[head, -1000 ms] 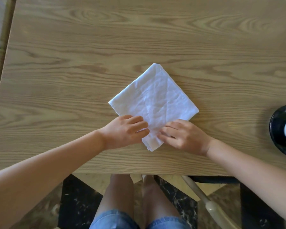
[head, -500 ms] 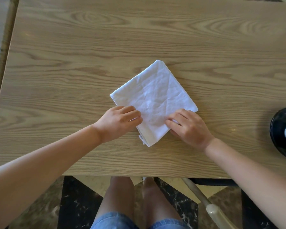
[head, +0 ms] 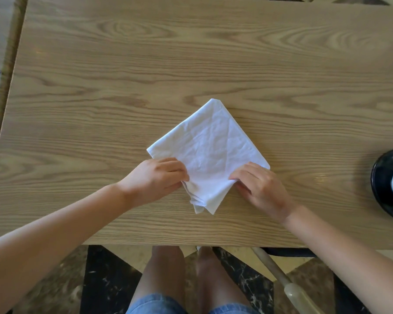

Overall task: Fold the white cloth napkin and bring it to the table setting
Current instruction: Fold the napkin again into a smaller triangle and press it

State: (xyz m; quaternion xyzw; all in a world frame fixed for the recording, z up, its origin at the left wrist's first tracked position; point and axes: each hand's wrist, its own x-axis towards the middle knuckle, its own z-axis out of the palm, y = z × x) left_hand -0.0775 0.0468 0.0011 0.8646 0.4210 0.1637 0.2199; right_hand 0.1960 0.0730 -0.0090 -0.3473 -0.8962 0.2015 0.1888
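Napkin lies on the table, nearer its front edge, midway along. Plate sits at the right edge, well apart.

Single head-worn wide-angle view, looking steeply down over the wooden table, close above it
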